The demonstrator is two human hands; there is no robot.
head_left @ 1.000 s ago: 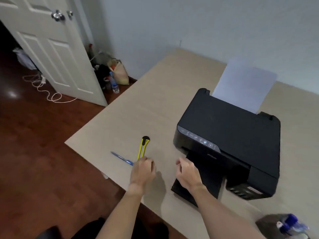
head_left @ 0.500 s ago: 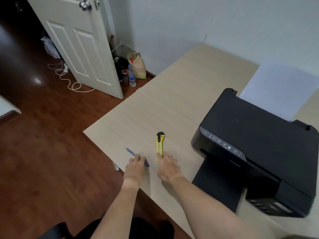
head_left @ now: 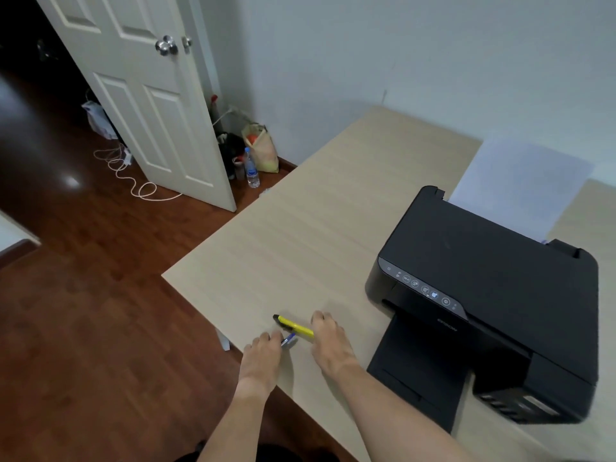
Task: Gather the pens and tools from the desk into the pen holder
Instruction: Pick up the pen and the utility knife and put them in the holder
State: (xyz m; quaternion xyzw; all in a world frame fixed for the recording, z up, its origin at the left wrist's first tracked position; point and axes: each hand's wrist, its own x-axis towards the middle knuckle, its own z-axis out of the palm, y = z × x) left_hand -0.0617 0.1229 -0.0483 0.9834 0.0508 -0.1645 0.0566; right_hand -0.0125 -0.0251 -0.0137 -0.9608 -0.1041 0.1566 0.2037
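both hands on tools at the desk's near edge

the left hand (head_left: 263,356) is closed around a blue pen (head_left: 289,340), whose end pokes out past the fingers. just beside it the right hand (head_left: 328,338) grips a yellow utility knife (head_left: 293,325) by one end, its black tip pointing left over the desk (head_left: 300,235). further right sits a black printer (head_left: 483,295) with white paper (head_left: 520,181) standing in its rear tray. beyond the desk, a white door (head_left: 143,95) stands open.

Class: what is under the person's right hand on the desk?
Under the right hand lies one end of the yellow-and-black utility knife; the black tip pokes out leftward. The covered end, and the grip on it, are hidden.
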